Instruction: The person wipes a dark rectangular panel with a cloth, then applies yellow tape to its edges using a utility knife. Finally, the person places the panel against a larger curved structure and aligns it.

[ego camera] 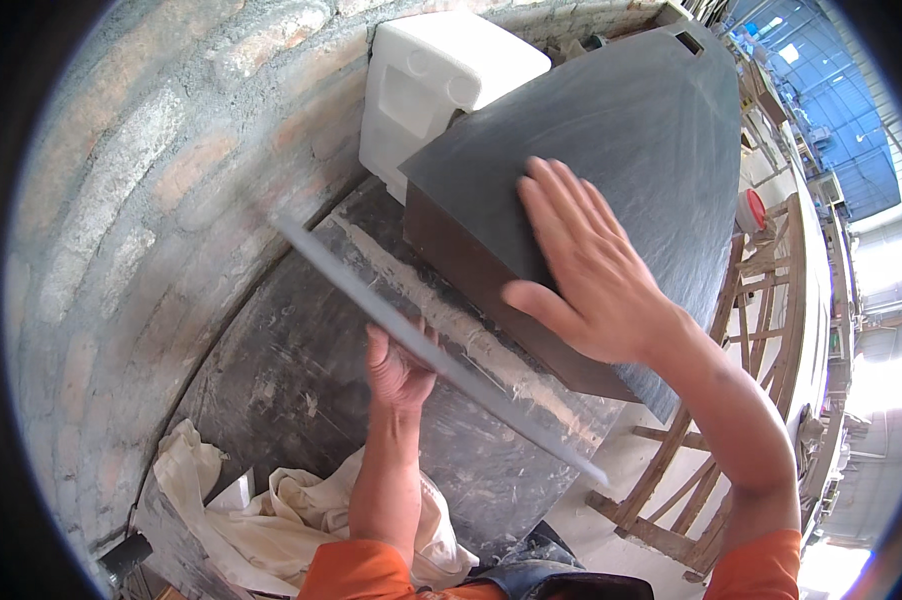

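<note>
My left hand (pixel 401 377) grips a long, thin grey strip (pixel 353 283) near its middle. The strip is motion-blurred and slants from the brick wall side down to the lower right; its material is hard to tell. Just right of it, my right hand (pixel 586 266) lies flat over a dark grey panel (pixel 638 135), fingers together, thumb out near the edge. It holds nothing. This panel tops a thick block with a brown side (pixel 481 289) and has a small rectangular slot at its far end. Whether the block is solid or a stack cannot be seen.
The dark, scuffed worktable (pixel 271 375) runs along a brick wall (pixel 158 172). A white foam box (pixel 421 97) stands beyond the block. Cream cloth (pixel 308 517) is bunched near me. Wooden frames (pixel 758 300) and a red-lidded container (pixel 751 210) are at right.
</note>
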`<state>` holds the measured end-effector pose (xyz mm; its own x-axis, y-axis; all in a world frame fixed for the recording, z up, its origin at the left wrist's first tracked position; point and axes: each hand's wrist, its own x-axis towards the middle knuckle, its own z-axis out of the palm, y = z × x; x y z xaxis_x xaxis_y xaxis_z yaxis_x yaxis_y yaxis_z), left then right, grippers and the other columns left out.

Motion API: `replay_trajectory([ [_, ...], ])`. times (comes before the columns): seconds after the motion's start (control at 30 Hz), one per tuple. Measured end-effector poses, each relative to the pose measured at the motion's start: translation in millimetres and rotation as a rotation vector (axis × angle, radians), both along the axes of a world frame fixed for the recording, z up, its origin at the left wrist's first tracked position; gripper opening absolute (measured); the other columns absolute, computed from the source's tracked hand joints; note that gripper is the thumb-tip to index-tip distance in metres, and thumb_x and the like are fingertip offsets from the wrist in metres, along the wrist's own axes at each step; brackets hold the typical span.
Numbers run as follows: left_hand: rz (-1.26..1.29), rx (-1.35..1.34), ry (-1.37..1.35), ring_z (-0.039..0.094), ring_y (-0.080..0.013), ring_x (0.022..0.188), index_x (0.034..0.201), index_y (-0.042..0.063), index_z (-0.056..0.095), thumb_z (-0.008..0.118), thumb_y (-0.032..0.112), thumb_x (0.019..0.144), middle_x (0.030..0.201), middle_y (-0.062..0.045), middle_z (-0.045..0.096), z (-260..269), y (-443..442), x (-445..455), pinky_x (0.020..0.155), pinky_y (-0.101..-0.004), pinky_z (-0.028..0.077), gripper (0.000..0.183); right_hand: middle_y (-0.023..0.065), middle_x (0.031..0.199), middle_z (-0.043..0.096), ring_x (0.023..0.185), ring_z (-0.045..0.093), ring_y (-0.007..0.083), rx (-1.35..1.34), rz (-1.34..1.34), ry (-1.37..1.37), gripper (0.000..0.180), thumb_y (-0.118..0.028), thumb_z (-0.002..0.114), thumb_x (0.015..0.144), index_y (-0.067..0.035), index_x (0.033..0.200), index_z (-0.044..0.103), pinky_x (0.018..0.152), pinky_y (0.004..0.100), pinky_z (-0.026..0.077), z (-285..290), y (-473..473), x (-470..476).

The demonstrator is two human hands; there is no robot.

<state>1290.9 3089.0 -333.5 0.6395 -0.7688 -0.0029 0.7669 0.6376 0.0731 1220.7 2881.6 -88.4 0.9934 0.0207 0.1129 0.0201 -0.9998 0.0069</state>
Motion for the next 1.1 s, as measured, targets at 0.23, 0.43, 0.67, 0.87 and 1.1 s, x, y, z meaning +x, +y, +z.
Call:
replay_trajectory([
  [0.23,-0.002,-0.118,0.021,0.07,-0.0297,0.087,0.099,0.012,0.062,0.072,0.042,0.101,0.094,-0.009,0.068,-15,10,13,0.076,-0.0477,0.06,0.032,0.0327,0.163,0.039,0.158,0.031,0.0417,0.046,0.182,-0.197,0.087,-0.054,0.053,0.105,0.016,0.154,0.039,0.131,0.0476,0.023,-32,42,134],
  [0.43,0.001,-0.096,0.044,0.067,-0.0269,0.085,0.101,0.012,0.059,0.063,0.042,0.106,0.096,-0.007,0.068,-17,16,17,0.077,-0.0461,0.057,0.03,0.0355,0.162,0.038,0.157,0.032,0.0446,0.131,0.119,-0.154,0.085,-0.048,0.059,0.103,0.017,0.153,0.036,0.131,0.0497,0.025,-18,36,47],
  [0.67,-0.081,-0.281,-0.014,0.074,-0.0309,0.099,0.109,0.009,0.069,0.075,0.039,0.1,0.106,-0.011,0.074,-27,8,23,0.086,-0.0528,0.061,0.032,0.03,0.175,0.016,0.161,0.02,0.0484,0.232,-0.854,0.63,0.104,-0.036,0.078,0.091,0.007,0.166,0.02,0.131,0.0556,0.021,9,39,-286],
  [0.87,-0.04,-0.01,0.139,0.071,-0.0284,0.1,0.113,0.013,0.074,0.079,0.051,0.094,0.112,-0.008,0.076,0,-12,-4,0.088,-0.0512,0.059,0.043,0.0215,0.139,0.066,0.133,0.062,0.0335,0.643,-1.088,-0.195,0.055,-0.013,0.079,0.089,0.004,0.14,0.064,0.112,0.0421,0.048,58,20,-327],
  [1.1,-0.083,0.167,0.104,0.059,-0.0281,0.134,0.144,0.007,0.061,0.089,0.052,0.084,0.14,-0.004,0.067,5,-29,-19,0.117,-0.0469,0.044,0.08,0.0146,0.097,0.071,0.088,0.073,0.0283,0.522,-0.275,0.052,0.049,-0.024,0.089,0.082,0.001,0.12,0.071,0.081,0.0387,0.058,73,31,-98],
])
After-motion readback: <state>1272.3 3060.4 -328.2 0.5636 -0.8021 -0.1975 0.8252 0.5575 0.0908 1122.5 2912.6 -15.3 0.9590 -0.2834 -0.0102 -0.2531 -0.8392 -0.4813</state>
